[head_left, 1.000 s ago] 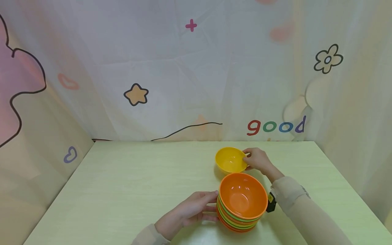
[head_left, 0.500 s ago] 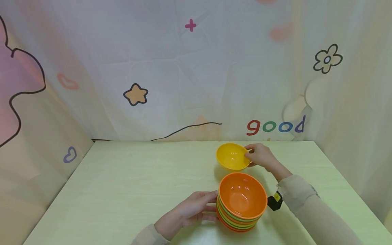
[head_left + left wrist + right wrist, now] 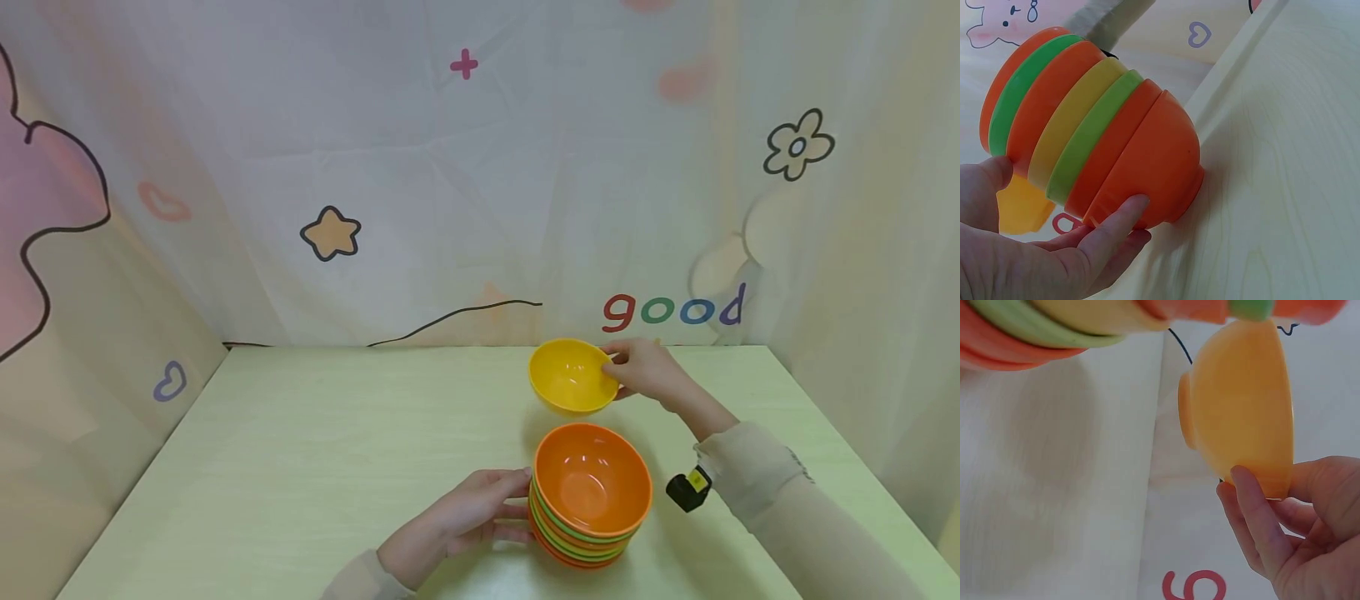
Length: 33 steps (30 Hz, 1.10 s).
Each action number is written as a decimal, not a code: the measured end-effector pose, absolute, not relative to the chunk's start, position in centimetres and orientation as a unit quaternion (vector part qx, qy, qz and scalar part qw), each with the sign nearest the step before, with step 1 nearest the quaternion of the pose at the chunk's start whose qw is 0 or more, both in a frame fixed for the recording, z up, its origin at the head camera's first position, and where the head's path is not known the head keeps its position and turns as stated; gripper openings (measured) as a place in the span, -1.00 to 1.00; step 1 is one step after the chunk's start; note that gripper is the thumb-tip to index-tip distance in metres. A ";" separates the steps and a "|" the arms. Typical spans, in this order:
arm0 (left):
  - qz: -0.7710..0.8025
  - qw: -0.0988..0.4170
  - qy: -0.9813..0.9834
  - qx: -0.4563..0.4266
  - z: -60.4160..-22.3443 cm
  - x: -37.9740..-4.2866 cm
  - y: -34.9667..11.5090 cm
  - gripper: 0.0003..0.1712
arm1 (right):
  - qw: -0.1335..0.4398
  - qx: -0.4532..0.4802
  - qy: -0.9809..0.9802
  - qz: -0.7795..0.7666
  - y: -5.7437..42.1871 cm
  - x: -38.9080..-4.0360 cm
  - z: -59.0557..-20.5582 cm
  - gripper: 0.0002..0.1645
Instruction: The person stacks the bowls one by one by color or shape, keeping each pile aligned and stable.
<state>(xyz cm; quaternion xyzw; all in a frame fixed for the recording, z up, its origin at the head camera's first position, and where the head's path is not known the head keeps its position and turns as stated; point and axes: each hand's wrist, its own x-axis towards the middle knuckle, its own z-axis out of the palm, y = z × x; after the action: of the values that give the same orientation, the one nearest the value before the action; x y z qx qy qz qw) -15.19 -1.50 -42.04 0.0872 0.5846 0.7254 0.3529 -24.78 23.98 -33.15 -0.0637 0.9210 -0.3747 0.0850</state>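
Observation:
My right hand pinches the rim of a yellow bowl, its thumb on the inner side and fingers outside. In the right wrist view the yellow bowl is held off the table, apart from the stack. My left hand rests against the left side of a stack of nested bowls. The left wrist view shows that hand's thumb near the upper rims and fairly straight fingers touching the lowest orange bowl. Orange, green and yellow bowls make up the stack, an orange one on top.
A pale wooden table lies under both hands. Printed curtains hang behind it and along its sides. A black device with a yellow label is worn at the right wrist.
The right hand has carried the yellow bowl up and away from the stack, slightly to the right, widening the gap. The left hand and the stack have stayed almost still.

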 end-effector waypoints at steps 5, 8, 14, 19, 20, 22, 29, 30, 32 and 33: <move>0.726 0.351 0.585 0.085 -42.0 -15.1 -1.5 -0.30 | 0.080 -0.074 0.921 -0.374 24.0 -24.1 -31.9 -0.52; 0.726 0.350 0.586 0.083 -41.9 -15.1 -1.4 -0.31 | 0.083 -0.077 0.921 -0.373 23.9 -23.8 -31.3 -0.50; 0.727 0.348 0.587 0.078 -42.0 -15.1 -1.4 -0.34 | 0.086 -0.100 0.918 -0.373 23.8 -22.8 -30.0 -0.50; 0.728 0.349 0.585 0.080 -42.0 -15.1 -1.4 -0.35 | 0.086 -0.115 0.917 -0.373 23.6 -21.9 -28.9 -0.50; 0.728 0.349 0.585 0.081 -42.0 -15.1 -1.4 -0.35 | 0.086 -0.117 0.917 -0.372 23.6 -21.8 -28.8 -0.50; 0.728 0.349 0.584 0.082 -42.0 -15.1 -1.4 -0.34 | 0.087 -0.119 0.916 -0.372 23.6 -21.5 -28.5 -0.52; 0.726 0.349 0.586 0.086 -42.0 -15.1 -1.4 -0.32 | 0.090 -0.141 0.914 -0.370 23.9 -20.7 -28.1 -0.57; 0.727 0.348 0.586 0.086 -42.0 -15.1 -1.4 -0.32 | 0.088 -0.143 0.914 -0.370 23.9 -20.5 -28.0 -0.57; 0.726 0.348 0.587 0.086 -42.0 -15.1 -1.4 -0.32 | 0.086 -0.149 0.914 -0.368 23.9 -20.3 -27.8 -0.57; 0.726 0.347 0.587 0.086 -42.0 -15.1 -1.4 -0.32 | 0.087 -0.150 0.914 -0.367 23.9 -20.2 -27.7 -0.57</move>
<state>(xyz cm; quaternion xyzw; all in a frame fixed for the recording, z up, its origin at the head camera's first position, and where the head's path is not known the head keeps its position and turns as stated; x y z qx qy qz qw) -15.10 -1.42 -42.03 0.0857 0.5868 0.7264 0.3473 -20.19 23.93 -27.72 -0.1498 0.9138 -0.3674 0.0869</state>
